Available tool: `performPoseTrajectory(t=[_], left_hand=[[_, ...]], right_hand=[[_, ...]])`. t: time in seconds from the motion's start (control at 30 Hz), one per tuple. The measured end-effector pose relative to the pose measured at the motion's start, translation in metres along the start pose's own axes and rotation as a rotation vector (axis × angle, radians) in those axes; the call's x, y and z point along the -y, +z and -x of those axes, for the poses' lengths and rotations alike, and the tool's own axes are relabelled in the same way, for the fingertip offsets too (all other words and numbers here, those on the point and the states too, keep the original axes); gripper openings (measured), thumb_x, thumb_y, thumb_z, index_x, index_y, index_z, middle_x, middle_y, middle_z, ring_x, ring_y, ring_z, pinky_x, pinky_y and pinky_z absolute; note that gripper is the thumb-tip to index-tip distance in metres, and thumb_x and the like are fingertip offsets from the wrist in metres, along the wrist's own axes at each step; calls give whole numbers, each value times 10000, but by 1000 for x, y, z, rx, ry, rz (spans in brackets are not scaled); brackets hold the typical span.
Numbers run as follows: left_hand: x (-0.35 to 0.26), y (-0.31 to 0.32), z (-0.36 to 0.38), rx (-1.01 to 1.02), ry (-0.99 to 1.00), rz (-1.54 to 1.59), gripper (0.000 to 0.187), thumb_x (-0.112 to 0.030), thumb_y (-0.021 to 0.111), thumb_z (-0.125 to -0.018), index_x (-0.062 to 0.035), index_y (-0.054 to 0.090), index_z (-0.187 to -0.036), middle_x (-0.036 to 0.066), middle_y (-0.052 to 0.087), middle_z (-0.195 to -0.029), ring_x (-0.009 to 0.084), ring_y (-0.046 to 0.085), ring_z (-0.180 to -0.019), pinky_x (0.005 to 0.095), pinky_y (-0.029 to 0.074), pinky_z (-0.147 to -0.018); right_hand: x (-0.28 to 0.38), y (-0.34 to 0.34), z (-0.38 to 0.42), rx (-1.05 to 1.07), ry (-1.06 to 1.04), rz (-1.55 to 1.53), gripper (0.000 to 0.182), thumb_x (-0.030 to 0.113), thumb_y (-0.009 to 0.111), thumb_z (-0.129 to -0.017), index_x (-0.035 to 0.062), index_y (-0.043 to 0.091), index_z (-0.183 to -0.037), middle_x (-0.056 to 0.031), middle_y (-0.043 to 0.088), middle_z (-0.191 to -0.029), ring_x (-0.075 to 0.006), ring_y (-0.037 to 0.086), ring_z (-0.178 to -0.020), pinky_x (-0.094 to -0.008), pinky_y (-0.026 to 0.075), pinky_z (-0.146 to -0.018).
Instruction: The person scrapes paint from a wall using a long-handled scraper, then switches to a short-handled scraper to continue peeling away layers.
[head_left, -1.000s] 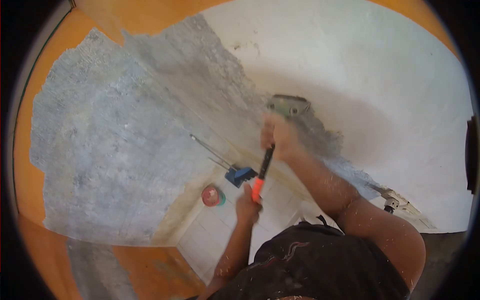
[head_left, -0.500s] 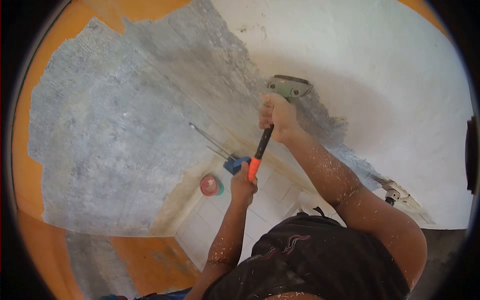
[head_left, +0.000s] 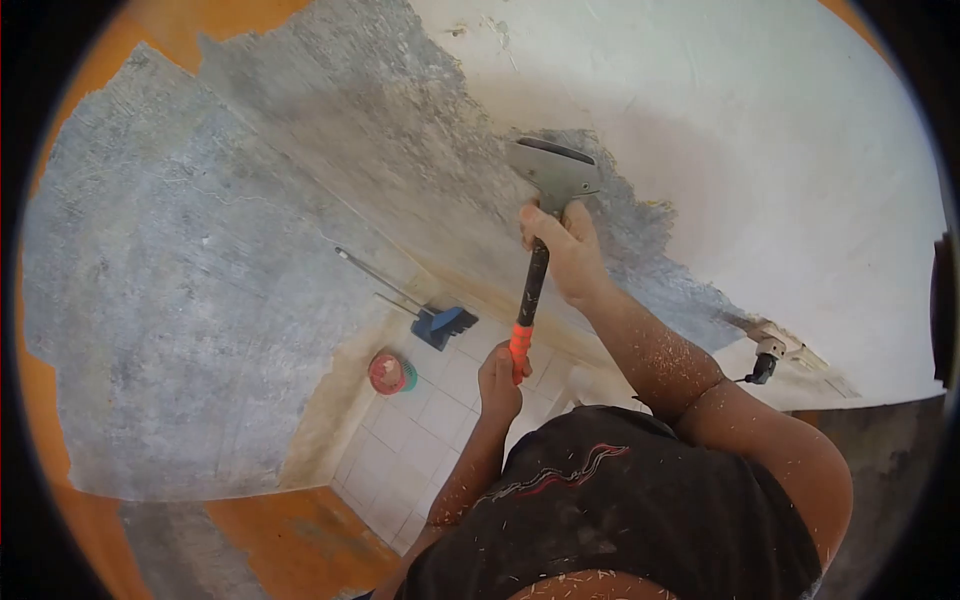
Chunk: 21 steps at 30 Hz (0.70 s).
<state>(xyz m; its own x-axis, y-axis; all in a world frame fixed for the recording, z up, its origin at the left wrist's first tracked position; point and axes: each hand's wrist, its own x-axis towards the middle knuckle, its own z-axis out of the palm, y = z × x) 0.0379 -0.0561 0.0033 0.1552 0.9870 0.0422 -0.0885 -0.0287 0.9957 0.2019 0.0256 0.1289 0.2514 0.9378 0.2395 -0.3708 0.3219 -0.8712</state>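
I hold a long-handled wall scraper [head_left: 535,270] with both hands. Its wide metal blade [head_left: 553,163] presses against the wall at the ragged edge where white coating meets bare grey plaster. My right hand [head_left: 565,250] grips the black shaft just below the blade. My left hand [head_left: 499,381] is closed around the orange end of the handle, lower down. Both forearms are speckled with paint flakes.
A large grey scraped patch [head_left: 190,290] covers the left wall, ringed by orange paint. White wall [head_left: 760,150] stretches to the right. On the tiled floor [head_left: 420,440] lie a blue dustpan with a long handle [head_left: 440,322] and a red-green round container [head_left: 390,373]. A wall socket [head_left: 768,350] hangs loose at right.
The scraper blade has pushed upward along the wall edge, and both hands rose with it. The view shifted slightly, so the dustpan and container appear further left.
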Motion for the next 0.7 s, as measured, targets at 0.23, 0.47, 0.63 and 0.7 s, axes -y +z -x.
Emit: performPoseTrajectory(t=[0.23,0.47,0.63,0.7], left_hand=[[13,9,-2,231,-100,70,407,-360,465,-931,39,544,-933,43,496,-582,115,448,-459,241,352,-426],[-19,40,-24,298,-328,265,414,-391,383,-959,4,502,-918,55,480,-612,134,493,-499,254,392,-438],[3,42,-16,367,-297,254,442,-440,352,-956,-22,483,-890,27,423,-552,128,444,-427,256,368,-403],[-11,41,-23,426,-320,215,445,-450,346,-955,-31,477,-882,16,402,-532,124,424,-403,258,357,-389]], right_hand=[[6,5,-19,49,369,-317,343,412,538,-895,80,464,-847,8,414,-595,-106,396,-469,-254,327,-438],[21,12,-52,-141,427,-190,381,452,552,-881,107,427,-777,39,333,-531,-70,305,-399,-241,251,-372],[12,5,-44,-163,441,-127,383,458,560,-871,144,400,-722,57,305,-514,-66,271,-398,-237,212,-378],[19,9,-44,-189,466,-120,391,472,569,-864,142,407,-730,55,310,-519,-62,261,-393,-232,207,-375]])
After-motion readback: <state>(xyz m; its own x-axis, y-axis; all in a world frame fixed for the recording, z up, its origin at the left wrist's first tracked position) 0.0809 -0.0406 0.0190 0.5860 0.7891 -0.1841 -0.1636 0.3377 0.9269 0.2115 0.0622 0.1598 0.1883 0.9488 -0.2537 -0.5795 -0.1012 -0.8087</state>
